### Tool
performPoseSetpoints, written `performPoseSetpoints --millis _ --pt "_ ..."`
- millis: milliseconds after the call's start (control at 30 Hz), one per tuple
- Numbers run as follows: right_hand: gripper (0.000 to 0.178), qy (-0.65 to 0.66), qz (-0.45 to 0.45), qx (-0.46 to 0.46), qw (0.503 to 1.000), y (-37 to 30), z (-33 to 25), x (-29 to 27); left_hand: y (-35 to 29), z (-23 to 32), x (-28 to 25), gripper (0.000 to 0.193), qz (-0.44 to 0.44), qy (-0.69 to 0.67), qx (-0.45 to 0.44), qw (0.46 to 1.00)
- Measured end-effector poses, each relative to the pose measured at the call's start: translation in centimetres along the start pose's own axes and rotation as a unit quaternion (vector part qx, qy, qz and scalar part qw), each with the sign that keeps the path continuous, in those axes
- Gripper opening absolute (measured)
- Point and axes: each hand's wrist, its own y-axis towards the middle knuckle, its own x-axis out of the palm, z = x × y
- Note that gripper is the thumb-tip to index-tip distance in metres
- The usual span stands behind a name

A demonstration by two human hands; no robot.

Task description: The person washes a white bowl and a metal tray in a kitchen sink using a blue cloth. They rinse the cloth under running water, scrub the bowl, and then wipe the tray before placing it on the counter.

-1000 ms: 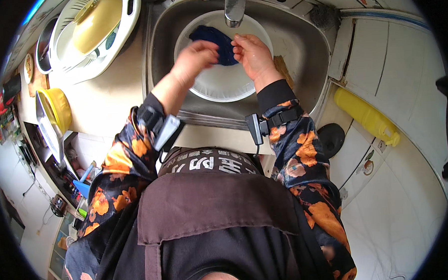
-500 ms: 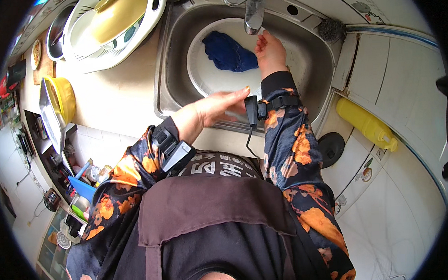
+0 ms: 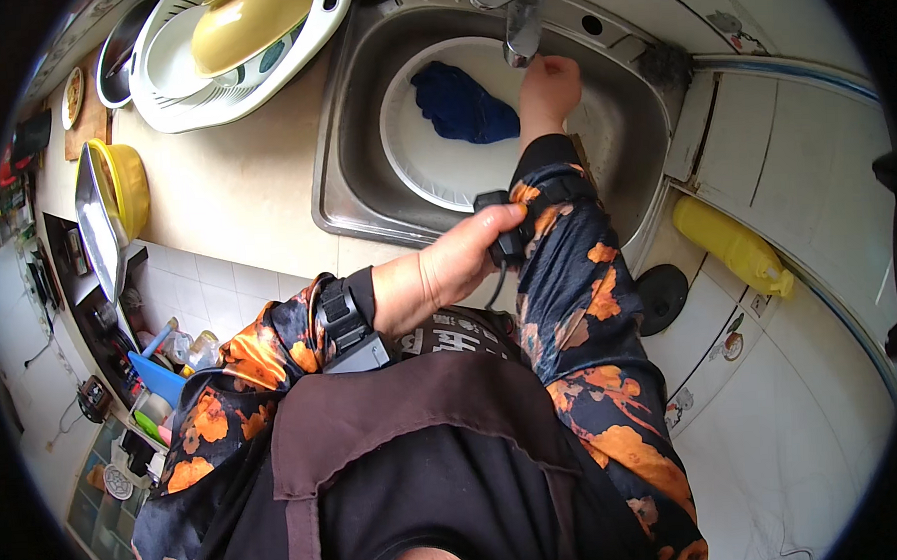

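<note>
Hands at work over a sink, seen from above. Left hand, centre of the frame: the thumb lies across a black wrist device strapped to the right forearm, and the partly hidden fingers close about its lower side. Right hand, upper centre: fingers curled inward, just below the spout of the metal faucet; whether it grasps anything or touches the spout cannot be told. Blue cloth: bunched within the round white basin, its right end near the right wrist. The basin stands in the steel sink. Upper left: a white dish rack on the pale desk, bearing a yellow bowl. Middle left: a yellow basin. Right of the frame: a yellow bottle, lying obliquely.
</note>
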Motion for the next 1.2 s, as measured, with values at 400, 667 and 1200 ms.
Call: performPoseSetpoints --millis 400,667,1200 --pt "0.006 -0.383 -0.185 -0.321 0.846 -1.5 1.4 -0.7 -1.5 -3.4 -0.7 0.052 -0.108 0.002 -0.076 0.991" --pt "0.012 0.295 -0.14 0.306 0.894 3.2 0.4 -0.9 -0.9 -4.2 -2.6 0.056 -0.117 0.055 -0.021 0.991" --pt "0.058 -0.404 -0.399 -0.137 0.811 -5.9 4.2 0.0 9.1 9.0 -14.4 0.06 0.244 0.065 0.116 0.961"
